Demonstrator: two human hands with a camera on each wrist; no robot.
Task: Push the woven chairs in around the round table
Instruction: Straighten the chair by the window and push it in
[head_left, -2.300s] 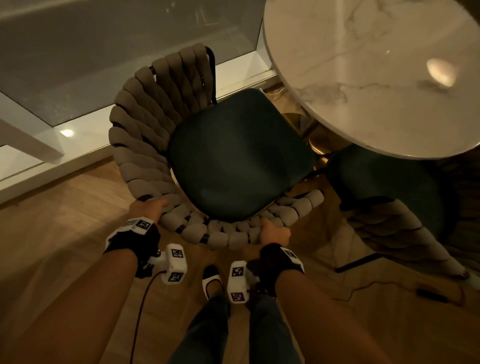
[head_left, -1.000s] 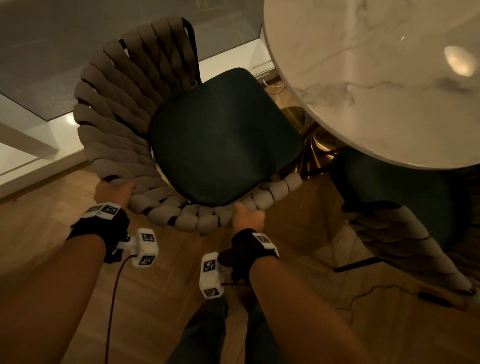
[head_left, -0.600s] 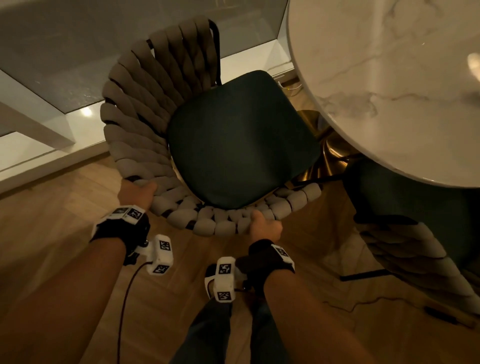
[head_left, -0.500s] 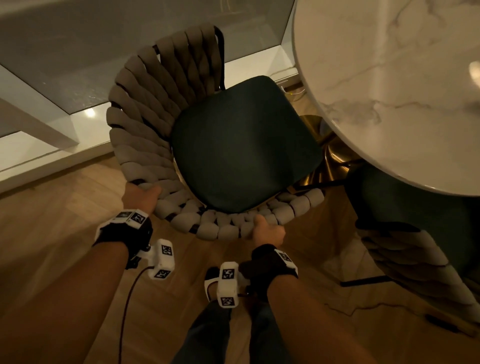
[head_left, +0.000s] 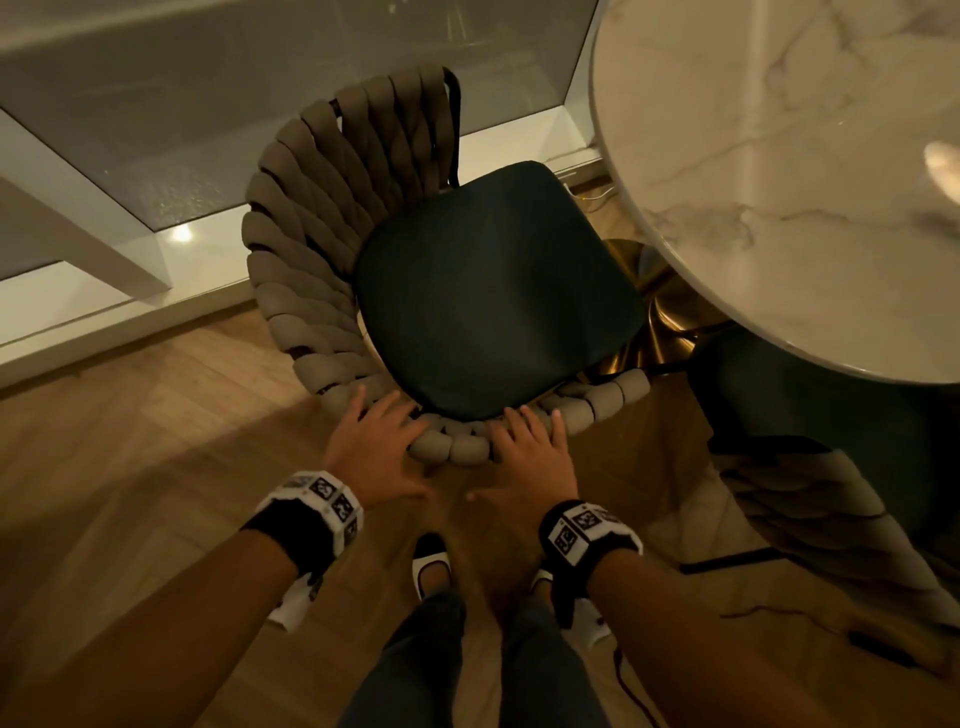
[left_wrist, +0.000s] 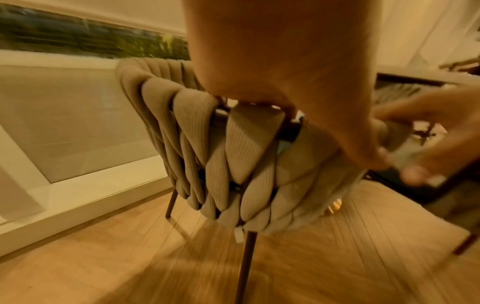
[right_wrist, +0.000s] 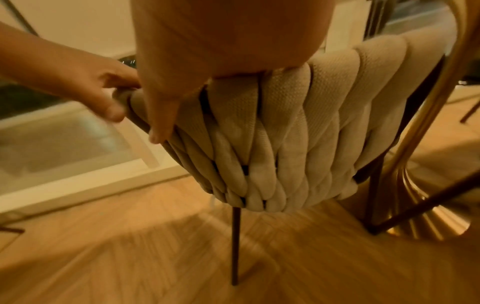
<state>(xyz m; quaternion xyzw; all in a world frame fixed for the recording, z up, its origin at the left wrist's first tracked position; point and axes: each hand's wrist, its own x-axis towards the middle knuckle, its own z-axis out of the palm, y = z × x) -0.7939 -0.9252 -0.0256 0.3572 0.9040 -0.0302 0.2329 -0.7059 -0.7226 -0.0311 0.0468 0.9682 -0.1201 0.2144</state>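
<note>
A woven chair (head_left: 322, 270) with a beige braided back and a dark green seat (head_left: 493, 291) stands left of the round marble table (head_left: 779, 182), seat corner near the table's edge. My left hand (head_left: 382, 431) and right hand (head_left: 530, 441) lie side by side on the near rim of the back, fingers straight and spread. In the left wrist view my left palm (left_wrist: 285, 72) rests on the braided back (left_wrist: 246, 154), and in the right wrist view my right palm (right_wrist: 221, 41) rests on it (right_wrist: 298, 133). A second woven chair (head_left: 810, 467) sits partly under the table at the right.
The table's gold pedestal (head_left: 660, 312) stands close behind the seat. A glass pane with a white sill (head_left: 156, 291) runs behind the chair on the left. A dark cable (head_left: 753, 613) lies on the wooden floor at the right. My feet (head_left: 431, 566) are just behind the chair.
Both hands have let go of their curled grip on the rim's outer side. They have moved closer together and now lie flat on top of the rim.
</note>
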